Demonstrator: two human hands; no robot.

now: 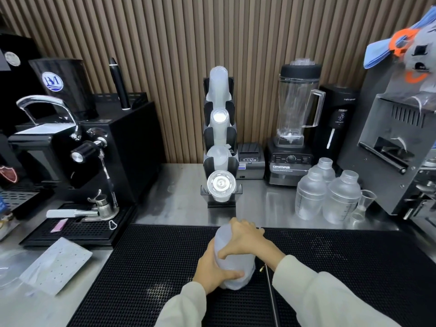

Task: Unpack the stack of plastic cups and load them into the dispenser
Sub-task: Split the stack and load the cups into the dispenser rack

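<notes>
Nearest the lens, two pale sleeves (330,300) over a black rubber mat (342,256), ending in the two hands wrapped round one stack of cups (232,263). Left hand (212,271) clasped low on the stack, fingers (232,274) curled round the near end where the wrapper bunched. Right hand (245,241) laid over the top, thumb pressed into the side, fingertips gripping the far end. Stack lying tilted on the mat between the palms, apparently wrapped in thin cloudy plastic; whether the wrap was already torn open, impossible to tell. Judged an early stage: unpacking barely begun at most, no loose cups visible on the mat, nothing from this stack lifted toward the rack. Beyond the right fingertips, well apart on the steel counter (179,197), stood the black dispenser (220,147), its upper slots already showing cups and its lowest slot a pile of lids (221,182); how much room remained in any slot, not clear from this angle. Left to do, by that reading: strip the wrapper, carry the bare stack past the fingertips to the rack, and slide it into a slot. To the right of the right hand, a cluster of frosted shakers (328,197) near a blender (293,128); to the left of the left hand, a coffee machine (77,147), untouched.
</notes>
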